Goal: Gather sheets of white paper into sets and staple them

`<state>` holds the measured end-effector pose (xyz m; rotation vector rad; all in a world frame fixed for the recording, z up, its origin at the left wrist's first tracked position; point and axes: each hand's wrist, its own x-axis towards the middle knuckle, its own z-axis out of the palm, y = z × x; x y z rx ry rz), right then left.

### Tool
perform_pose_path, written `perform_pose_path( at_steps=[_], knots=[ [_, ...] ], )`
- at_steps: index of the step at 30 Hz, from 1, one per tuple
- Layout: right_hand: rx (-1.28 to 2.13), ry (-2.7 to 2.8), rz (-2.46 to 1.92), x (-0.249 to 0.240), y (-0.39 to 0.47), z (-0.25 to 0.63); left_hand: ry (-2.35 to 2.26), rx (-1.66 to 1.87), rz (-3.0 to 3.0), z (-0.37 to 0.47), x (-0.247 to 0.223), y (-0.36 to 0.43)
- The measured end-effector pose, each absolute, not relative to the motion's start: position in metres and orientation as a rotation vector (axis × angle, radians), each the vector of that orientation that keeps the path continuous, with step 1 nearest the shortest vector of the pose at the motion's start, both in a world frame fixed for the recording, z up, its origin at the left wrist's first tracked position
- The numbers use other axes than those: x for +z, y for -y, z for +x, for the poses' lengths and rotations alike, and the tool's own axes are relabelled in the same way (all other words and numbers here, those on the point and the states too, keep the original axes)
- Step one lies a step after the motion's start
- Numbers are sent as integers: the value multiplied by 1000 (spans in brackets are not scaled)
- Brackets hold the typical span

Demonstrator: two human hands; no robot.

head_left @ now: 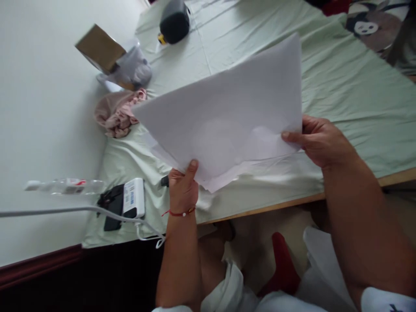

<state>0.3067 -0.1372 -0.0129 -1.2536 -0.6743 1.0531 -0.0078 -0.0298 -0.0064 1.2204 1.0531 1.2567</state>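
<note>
Saw plain white on the sheets of paper (pixel 224 108), pale green on the bedsheet (pixel 344 86), dusty pink on the cloth (pixel 119 115), brown on the cardboard (pixel 98 47). Noted black on the rounded case (pixel 174 21), bright red broken by a white bead (pixel 184 214) on the bracelet (pixel 175 213), red and white on the bottle label (pixel 74 184), and a black-and-white panda-like face (pixel 366 28) on the brownish fabric (pixel 388 28).

Plain off-white wall (pixel 48 108) on L side of view, brighter up top, dimmer lower down, w/ dk red strip (pixel 39 265) along its bottom & v. dark area (pixel 107 277) just below/beside. Wide platform (pixel 398 175) (bed or tbl, can't tell) under wrinkled pale-grn sheet (pixel 344 108), straight crease in far part, brown wood edge (pixel 260 209) exposed on near side. Beige-gray floor (pixel 255 249) beneath, partly shadowed; light soft, shadows faint.
</note>
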Motion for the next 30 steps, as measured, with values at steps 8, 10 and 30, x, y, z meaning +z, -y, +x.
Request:
perform_pose_path(
  at_steps=[8,10,30],
  knots=[
    [968,645,-1230,-6,142,302,-1004,1337,1340,-13,-4,38],
    [888,639,-1206,-6,143,301,-968,1357,1356,-16,-7,37],
    [935,741,-1387,4,154,307,-1161,1040,1770,-23,-34,19]
  ],
)
